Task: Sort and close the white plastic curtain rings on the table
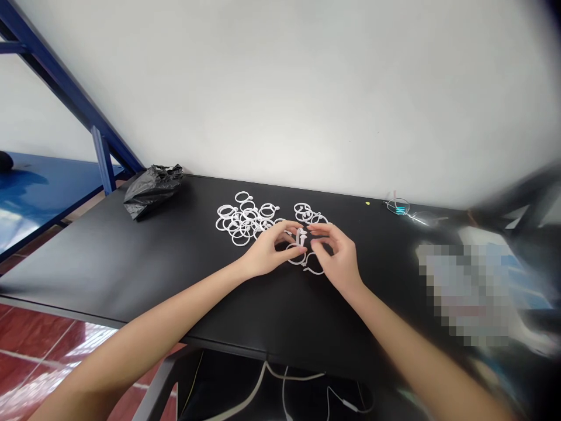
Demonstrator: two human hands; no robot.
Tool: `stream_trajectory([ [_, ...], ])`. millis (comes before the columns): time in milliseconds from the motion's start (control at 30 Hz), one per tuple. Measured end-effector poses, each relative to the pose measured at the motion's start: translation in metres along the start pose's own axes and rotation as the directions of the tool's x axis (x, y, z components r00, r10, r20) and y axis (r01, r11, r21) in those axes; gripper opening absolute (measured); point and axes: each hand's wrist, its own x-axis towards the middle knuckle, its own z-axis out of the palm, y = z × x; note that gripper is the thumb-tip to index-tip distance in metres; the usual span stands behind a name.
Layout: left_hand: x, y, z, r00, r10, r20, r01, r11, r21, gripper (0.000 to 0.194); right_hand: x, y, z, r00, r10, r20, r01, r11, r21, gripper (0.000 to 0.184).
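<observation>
My left hand (272, 250) holds a white plastic ring (301, 237) with a small clasp between thumb and fingers, seen nearly edge-on. Just right of it, my right hand (336, 255) is half curled with thumb and fingers apart, and I see nothing between them. White rings lie on the black tabletop below the hands, one of them an open ring (315, 271) by the right thumb. Behind the left hand is a loose pile of similar rings (245, 219). A smaller group of rings (303, 210) lies beyond the fingertips, partly hidden by the right hand.
A crumpled black plastic bag (153, 190) sits at the back left of the black table (184, 263). Thin wire with a teal piece (400, 210) lies by the wall. Blurred plastic packaging (464, 292) is at the right. Cables (263, 380) hang under the front edge.
</observation>
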Motion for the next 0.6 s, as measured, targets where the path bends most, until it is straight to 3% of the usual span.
stream_trajectory([
  [100,0.0013,0.0003,-0.0018,1.000,-0.022,0.006,0.022,0.997,-0.081,0.042,-0.0007,0.0036,0.0004,0.991,-0.099,0.088,0.118,0.961,-0.251,0.019],
  [233,0.0026,0.0005,-0.0031,1.000,0.002,-0.009,-0.003,0.994,-0.112,0.043,-0.0018,0.0061,0.0015,0.981,-0.108,0.159,0.156,0.930,-0.333,0.007],
  [400,0.0025,0.0025,-0.0032,1.000,0.001,0.004,-0.001,0.990,-0.140,0.044,-0.0004,0.0050,-0.0001,0.985,-0.043,0.166,0.083,0.967,-0.240,0.005],
  [600,0.0041,0.0043,-0.0076,0.992,0.012,-0.123,-0.027,0.992,-0.124,0.038,-0.0009,0.0001,0.0004,0.999,0.043,0.002,-0.043,0.999,0.018,0.013],
])
